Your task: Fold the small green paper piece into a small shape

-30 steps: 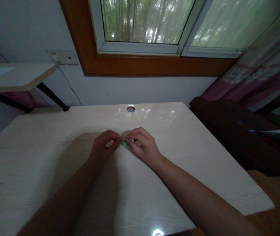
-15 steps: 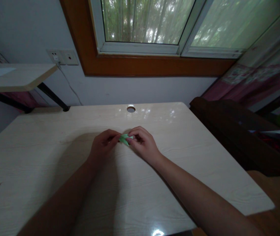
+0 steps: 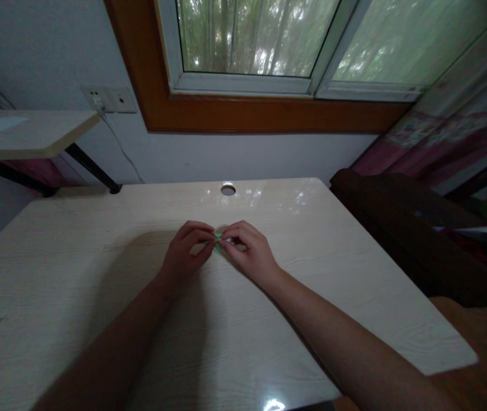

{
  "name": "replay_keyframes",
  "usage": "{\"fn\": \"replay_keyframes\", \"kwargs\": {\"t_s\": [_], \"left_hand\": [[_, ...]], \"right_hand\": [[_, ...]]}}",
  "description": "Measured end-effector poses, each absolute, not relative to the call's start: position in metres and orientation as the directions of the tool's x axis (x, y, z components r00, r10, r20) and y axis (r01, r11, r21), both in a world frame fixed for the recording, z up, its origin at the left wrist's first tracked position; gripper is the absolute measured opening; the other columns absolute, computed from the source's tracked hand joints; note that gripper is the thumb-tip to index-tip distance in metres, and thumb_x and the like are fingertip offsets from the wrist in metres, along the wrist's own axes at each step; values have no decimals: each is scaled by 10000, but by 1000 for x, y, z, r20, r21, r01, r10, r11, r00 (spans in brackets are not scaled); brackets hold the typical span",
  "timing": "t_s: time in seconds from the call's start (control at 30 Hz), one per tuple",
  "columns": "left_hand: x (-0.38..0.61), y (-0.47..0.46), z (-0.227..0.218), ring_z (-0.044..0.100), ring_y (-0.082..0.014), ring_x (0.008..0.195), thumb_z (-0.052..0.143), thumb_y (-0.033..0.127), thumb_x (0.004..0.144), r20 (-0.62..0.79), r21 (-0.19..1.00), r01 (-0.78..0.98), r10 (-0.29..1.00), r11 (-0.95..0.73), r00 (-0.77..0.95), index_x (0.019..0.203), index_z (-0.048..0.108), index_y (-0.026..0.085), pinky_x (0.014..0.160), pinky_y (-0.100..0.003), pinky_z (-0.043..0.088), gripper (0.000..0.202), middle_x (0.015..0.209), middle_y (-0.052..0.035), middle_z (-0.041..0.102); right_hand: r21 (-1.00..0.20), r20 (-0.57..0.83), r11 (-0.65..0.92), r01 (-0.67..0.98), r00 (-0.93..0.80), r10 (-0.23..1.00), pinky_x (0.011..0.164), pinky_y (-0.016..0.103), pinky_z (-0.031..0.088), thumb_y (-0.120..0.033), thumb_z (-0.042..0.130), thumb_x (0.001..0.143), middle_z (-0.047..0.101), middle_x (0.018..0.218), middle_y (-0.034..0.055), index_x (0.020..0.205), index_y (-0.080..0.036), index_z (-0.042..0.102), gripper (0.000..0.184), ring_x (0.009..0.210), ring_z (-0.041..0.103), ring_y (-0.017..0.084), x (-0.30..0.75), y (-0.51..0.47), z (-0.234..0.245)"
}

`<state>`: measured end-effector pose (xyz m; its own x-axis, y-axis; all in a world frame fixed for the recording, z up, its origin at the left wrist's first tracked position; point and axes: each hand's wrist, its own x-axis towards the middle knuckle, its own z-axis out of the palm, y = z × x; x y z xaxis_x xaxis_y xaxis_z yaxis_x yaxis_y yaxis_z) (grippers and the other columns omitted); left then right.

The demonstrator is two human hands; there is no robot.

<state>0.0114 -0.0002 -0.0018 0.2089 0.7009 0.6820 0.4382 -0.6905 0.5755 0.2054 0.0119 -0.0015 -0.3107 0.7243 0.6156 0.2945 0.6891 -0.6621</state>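
Observation:
A small folded piece of green paper (image 3: 217, 236) is pinched between my two hands, above the middle of the pale wood-grain desk (image 3: 303, 291). My left hand (image 3: 188, 248) grips it from the left with thumb and fingertips. From the right, my right hand (image 3: 249, 248) holds it the same way, its fingertips almost meeting those of the left. Most of the paper is hidden behind the fingers, so its folded shape cannot be made out.
Near the desk's back edge is a round cable hole (image 3: 228, 190). A raised shelf (image 3: 33, 137) on black legs stands at the left. Behind are a wall socket (image 3: 108, 100) with a plugged-in cord and a window. Dark wooden furniture (image 3: 389, 228) flanks the right side.
My left hand has shifted slightly right, its fingers now closer to the right hand's and covering more of the green paper. The right hand has barely moved.

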Motion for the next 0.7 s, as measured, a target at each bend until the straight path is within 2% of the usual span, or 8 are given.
{"fn": "replay_keyframes", "kwargs": {"t_s": [0.13, 0.43, 0.7], "left_hand": [[11, -1, -4, 662, -152, 915, 651, 164, 891, 656, 609, 408, 721, -680, 222, 905, 661, 196, 769, -281, 581, 37, 993, -66, 667], [11, -2, -5, 653, -150, 866, 656, 219, 901, 582, 710, 353, 790, -609, 193, 871, 661, 195, 706, -255, 563, 39, 957, -63, 671], [10, 2, -9, 655, -168, 887, 669, 301, 894, 490, 828, 255, 865, -500, 107, 844, 644, 198, 715, -275, 567, 117, 973, -72, 675]], "right_hand": [[-618, 648, 729, 295, -334, 685, 756, 294, 533, -206, 653, 915, 680, 926, 61, 940, -210, 668, 30, 878, 636, 161, 205, 12, 0], [-612, 637, 730, 304, -357, 683, 774, 316, 550, -209, 627, 923, 678, 959, 69, 927, -216, 666, 39, 901, 646, 171, 205, 12, 0], [-705, 572, 649, 286, -312, 759, 659, 253, 551, -204, 638, 904, 640, 979, 68, 895, -202, 667, 31, 868, 629, 155, 205, 13, -6]]}}
